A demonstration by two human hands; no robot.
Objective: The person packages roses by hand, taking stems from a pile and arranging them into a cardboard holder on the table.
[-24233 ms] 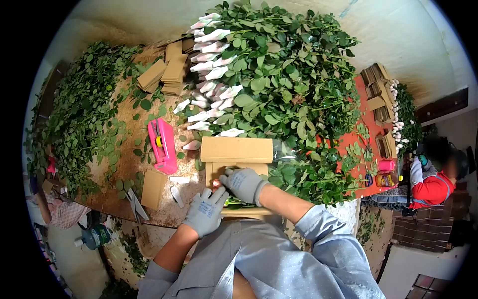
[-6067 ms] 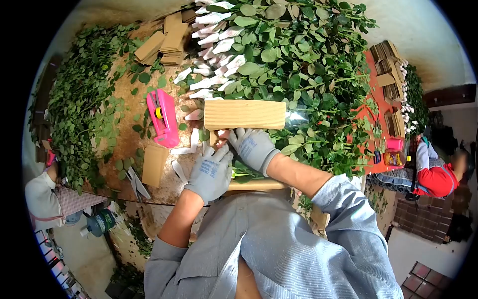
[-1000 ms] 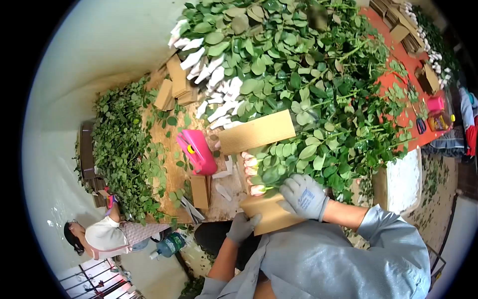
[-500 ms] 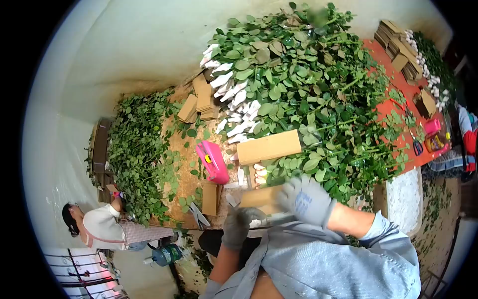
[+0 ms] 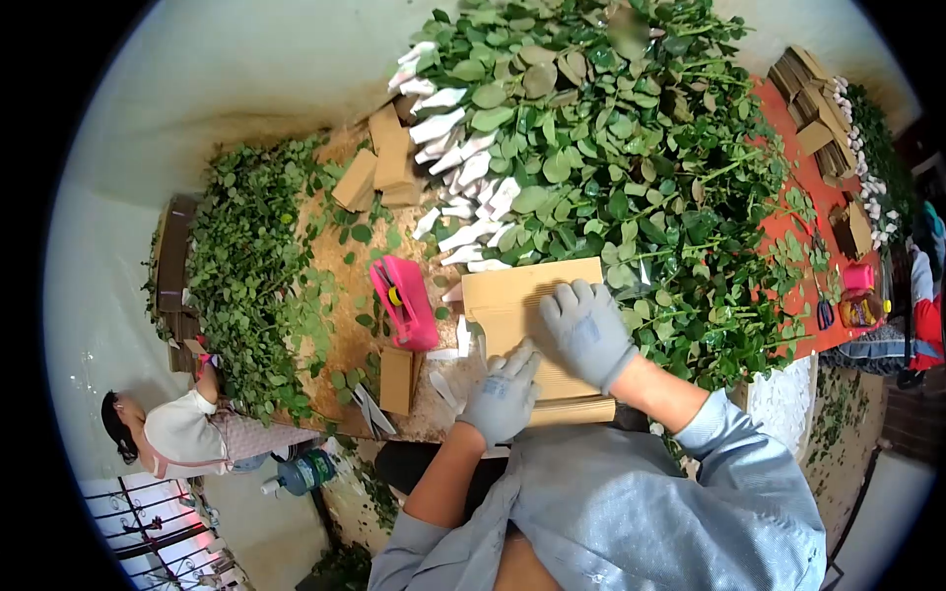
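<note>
A corrugated cardboard sheet (image 5: 532, 284) lies in front of me, with its far panel against the leaves and a folded near edge close to my shirt. Both hands wear grey gloves. My left hand (image 5: 501, 396) presses on the sheet's left side, fingers extended. Higher up and to the right, my right hand (image 5: 587, 333) rests palm down on the cardboard, its fingers slightly bent. What lies under the sheet is hidden. A pink tape dispenser (image 5: 412, 305) stands left of the sheet, near white paper strips (image 5: 462, 337).
Leafy rose stems (image 5: 631, 167) with white-wrapped heads (image 5: 463, 148) fill the far side. Cardboard pieces (image 5: 396, 380), scissors-like metal blades (image 5: 374, 412) and a cardboard stack (image 5: 394, 167) lie left. Another person (image 5: 187, 428) stands at far left. Scissors (image 5: 825, 313) lie right.
The near cardboard has come up against the far panel, covering the small pale heads seen between them. My left hand moved up onto the cardboard; my right hand shifted slightly up. The view tilted slightly.
</note>
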